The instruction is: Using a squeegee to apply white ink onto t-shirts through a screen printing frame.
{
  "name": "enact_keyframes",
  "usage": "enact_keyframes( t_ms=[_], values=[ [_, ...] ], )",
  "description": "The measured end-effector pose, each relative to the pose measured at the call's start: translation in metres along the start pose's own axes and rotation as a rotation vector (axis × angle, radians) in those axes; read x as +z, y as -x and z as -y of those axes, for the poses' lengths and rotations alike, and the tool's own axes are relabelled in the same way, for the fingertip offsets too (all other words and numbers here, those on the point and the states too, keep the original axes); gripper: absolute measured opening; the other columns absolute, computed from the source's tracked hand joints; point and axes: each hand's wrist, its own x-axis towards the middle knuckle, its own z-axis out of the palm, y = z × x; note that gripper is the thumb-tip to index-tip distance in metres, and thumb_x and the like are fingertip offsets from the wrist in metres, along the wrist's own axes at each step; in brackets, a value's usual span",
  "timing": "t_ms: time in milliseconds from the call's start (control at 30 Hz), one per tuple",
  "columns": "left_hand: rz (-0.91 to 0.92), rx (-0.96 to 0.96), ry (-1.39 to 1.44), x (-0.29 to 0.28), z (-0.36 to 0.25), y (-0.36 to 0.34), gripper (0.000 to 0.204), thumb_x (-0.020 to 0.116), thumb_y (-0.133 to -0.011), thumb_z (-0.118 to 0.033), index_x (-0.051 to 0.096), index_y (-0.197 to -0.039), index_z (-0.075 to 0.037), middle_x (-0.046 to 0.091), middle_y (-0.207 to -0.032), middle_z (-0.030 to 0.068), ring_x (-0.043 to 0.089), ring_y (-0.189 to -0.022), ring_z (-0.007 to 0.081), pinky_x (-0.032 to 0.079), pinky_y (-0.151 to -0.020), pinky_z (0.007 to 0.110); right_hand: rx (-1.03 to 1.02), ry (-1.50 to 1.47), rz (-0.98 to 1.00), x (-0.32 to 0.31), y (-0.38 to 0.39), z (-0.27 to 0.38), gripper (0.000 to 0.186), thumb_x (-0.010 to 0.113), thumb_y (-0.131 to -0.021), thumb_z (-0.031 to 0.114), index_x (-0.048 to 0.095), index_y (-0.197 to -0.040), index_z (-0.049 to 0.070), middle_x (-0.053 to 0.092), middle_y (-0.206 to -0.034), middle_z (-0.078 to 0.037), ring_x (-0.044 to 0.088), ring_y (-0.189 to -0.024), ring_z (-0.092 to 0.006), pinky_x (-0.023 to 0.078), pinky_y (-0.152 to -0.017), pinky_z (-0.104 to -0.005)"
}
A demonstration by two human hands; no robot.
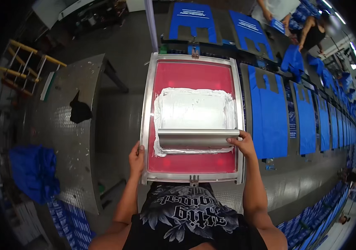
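Observation:
In front of me lies a screen printing frame (148,125) with metal rails and a red mesh (194,75). White ink (192,104) covers the middle of the mesh, thicker along its borders. A long metal squeegee (194,137) lies crosswise over the near part of the ink. My right hand (243,145) grips the squeegee's right end, thumb on top. On the frame's left rail, near its lower corner, my left hand (136,159) is closed around the edge; some of its fingers are hidden. Metal clamps (194,180) hold the frame at its near and far sides.
Rows of boards with blue bags (268,112) run along the right. A metal table (76,146) stands left, bearing a black cloth (80,109) and a blue bundle (34,173). A yellow ladder (30,66) is beyond it. Co-workers handle blue bags (292,60) at far right.

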Motion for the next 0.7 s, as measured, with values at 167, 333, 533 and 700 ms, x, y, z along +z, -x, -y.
enact_keyframes(
  t_ms=[167,333,533,700],
  values=[
    [-0.025,-0.081,0.061,0.03,-0.014,-0.01,0.048,0.055,-0.093,-0.03,0.05,-0.124,0.006,0.061,-0.112,0.0139,0.057,-0.102,0.0161,0.043,-0.089,0.026,-0.033,-0.011,0.04,-0.024,-0.035,-0.006,0.034,0.077,-0.067,0.013,0.068,-0.096,-0.002,0.068,-0.086,-0.008,0.061,-0.08,-0.0137,0.048,-0.076,-0.0283],
    [-0.088,-0.065,-0.169,0.022,-0.014,-0.005,0.05,0.054,-0.093,-0.033,0.048,-0.126,0.005,0.056,-0.121,0.017,0.053,-0.112,0.0204,0.04,-0.095,0.03,-0.041,0.162,0.007,-0.02,-0.049,-0.028,0.036,0.077,-0.067,0.016,0.068,-0.096,-0.002,0.068,-0.086,-0.009,0.062,-0.079,-0.0144,0.049,-0.075,-0.0292],
    [-0.091,-0.157,-0.038,0.019,-0.012,-0.009,0.052,0.057,-0.091,-0.037,0.05,-0.126,0.001,0.06,-0.112,0.0127,0.053,-0.102,0.0153,0.042,-0.088,0.027,-0.054,0.098,0.012,-0.013,-0.046,-0.032,0.04,0.079,-0.068,0.024,0.068,-0.098,-0.001,0.068,-0.09,-0.011,0.062,-0.084,-0.0173,0.048,-0.079,-0.0301],
    [-0.054,-0.167,0.058,0.029,-0.006,-0.028,0.05,0.057,-0.091,-0.038,0.054,-0.122,0.001,0.061,-0.107,0.0109,0.054,-0.098,0.0144,0.042,-0.086,0.026,-0.052,-0.024,0.038,-0.016,-0.063,-0.045,0.036,0.079,-0.07,0.013,0.066,-0.101,0.0,0.066,-0.096,-0.008,0.058,-0.09,-0.0159,0.042,-0.085,-0.0285]
  ],
)
